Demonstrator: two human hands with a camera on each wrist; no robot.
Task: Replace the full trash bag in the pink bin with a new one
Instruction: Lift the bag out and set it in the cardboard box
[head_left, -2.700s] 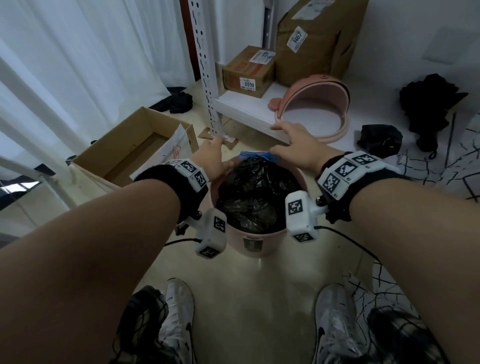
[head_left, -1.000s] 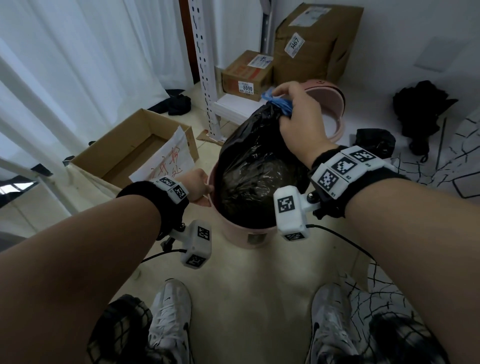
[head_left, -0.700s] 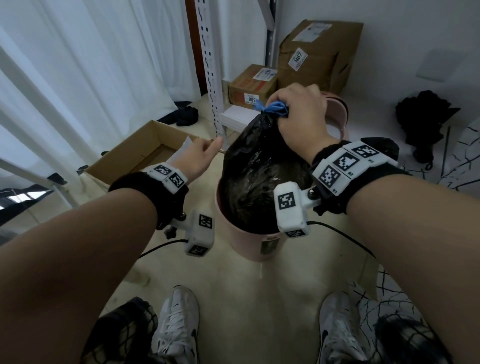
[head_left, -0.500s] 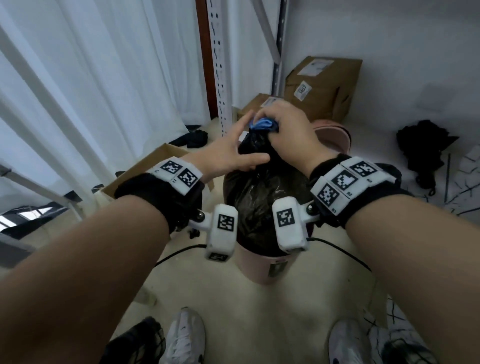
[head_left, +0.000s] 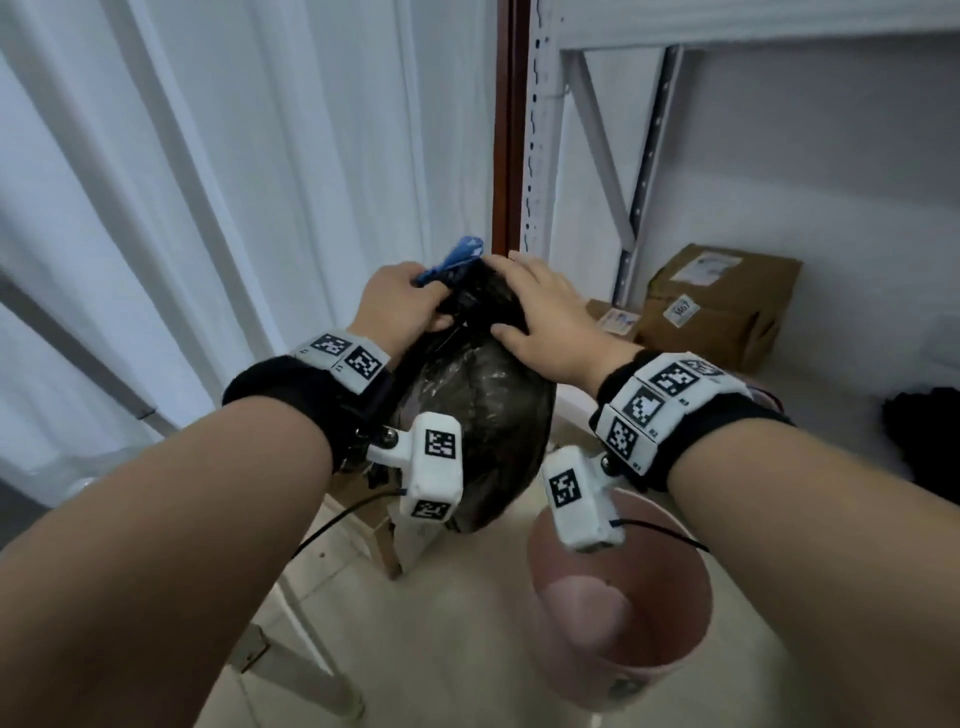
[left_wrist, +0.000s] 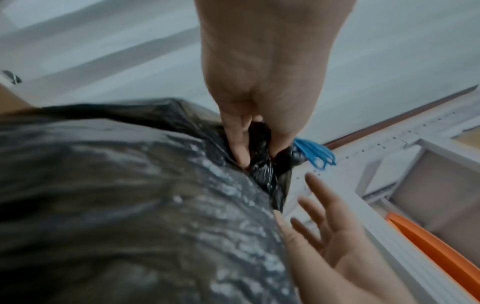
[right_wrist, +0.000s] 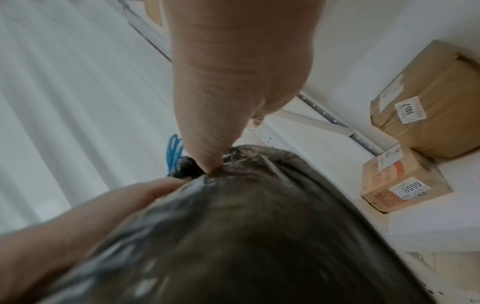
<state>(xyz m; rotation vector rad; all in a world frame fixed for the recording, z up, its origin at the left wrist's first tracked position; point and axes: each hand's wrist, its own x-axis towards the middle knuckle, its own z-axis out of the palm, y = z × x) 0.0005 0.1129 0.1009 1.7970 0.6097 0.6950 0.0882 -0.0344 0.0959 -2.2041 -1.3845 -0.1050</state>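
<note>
The full black trash bag (head_left: 483, 415) hangs in the air, clear of the pink bin (head_left: 618, 587), up and to the left of it. The bin stands on the floor with nothing inside. My left hand (head_left: 431, 306) grips the bag's gathered neck, just under the blue drawstring (head_left: 452, 260). In the left wrist view its fingers (left_wrist: 239, 148) pinch the bunched black plastic. My right hand (head_left: 514, 301) lies over the top of the bag with straight, spread fingers. In the right wrist view its thumb (right_wrist: 205, 152) presses on the bag (right_wrist: 259, 236).
Two brown cardboard boxes (head_left: 722, 306) sit on the low white shelf behind the bin. A white rack upright (head_left: 540, 130) and white curtains (head_left: 208, 156) stand behind the bag. An open cardboard box (head_left: 384, 540) lies under it, a black heap (head_left: 924, 431) at the right.
The bag rose fully out of the bin and swung left. My left hand came up and took its neck. My right hand let go of the neck and opened over the top.
</note>
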